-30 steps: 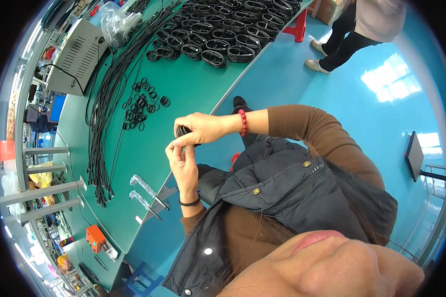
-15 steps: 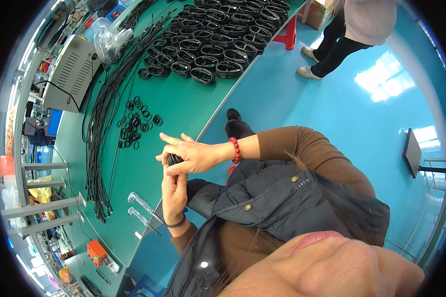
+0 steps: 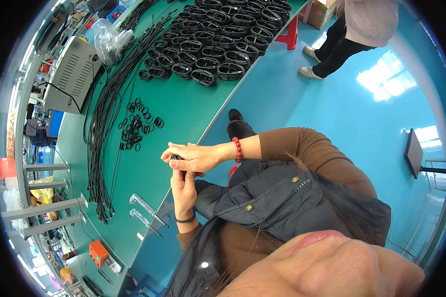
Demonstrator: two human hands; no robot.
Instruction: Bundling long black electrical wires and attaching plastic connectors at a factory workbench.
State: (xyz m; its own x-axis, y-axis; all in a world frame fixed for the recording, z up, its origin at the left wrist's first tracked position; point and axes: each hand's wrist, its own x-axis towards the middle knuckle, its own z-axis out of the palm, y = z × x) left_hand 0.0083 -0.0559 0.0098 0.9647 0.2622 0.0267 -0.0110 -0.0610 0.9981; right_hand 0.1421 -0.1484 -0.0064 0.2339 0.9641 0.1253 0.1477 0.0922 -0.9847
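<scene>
Cable end [image 3: 176, 157], a small black piece, sits pinched between both hands just off the tabletop [image 3: 183, 114] edge, mostly hidden, so its long axis and heading cannot be told. Right hand [image 3: 193, 157] fingers close over it from 3 o'clock; left hand [image 3: 184, 189] fingers clamp it from 6 o'clock. Doing this well likely means a firm left-hand grip while the right works the piece squarely. Outward, at 11 o'clock lie loose black rings [image 3: 136, 126], beside them long straight cables [image 3: 101, 133], and at 12 o'clock rows of coiled cables [image 3: 218, 49].
</scene>
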